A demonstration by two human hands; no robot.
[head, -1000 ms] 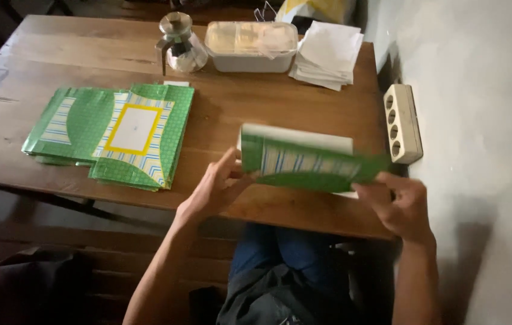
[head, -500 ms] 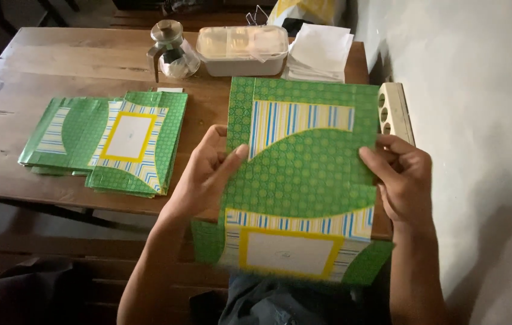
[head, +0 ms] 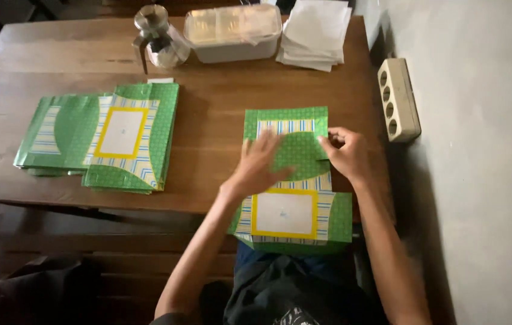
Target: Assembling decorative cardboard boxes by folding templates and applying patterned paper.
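Fig.: Green paper bag [head: 295, 180], held upright 0.5 s earlier, lay flat under both palms; L hand [head: 262, 164] and R hand [head: 343, 153] pressed it w/ fingers spread, grasping nothing.

Dim, soft daylight is noted; glare is seen on the tabletop [head: 57, 54]; corners are darkened; slight blur throughout.

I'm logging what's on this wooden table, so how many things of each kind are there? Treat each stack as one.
Flat green patterned paper sheet under both hands: 1
Stack of green patterned sheets: 1
Stack of white paper: 1
Clear lidded plastic container: 1
Glass jar with metal top: 1
White power strip: 1
Total: 6
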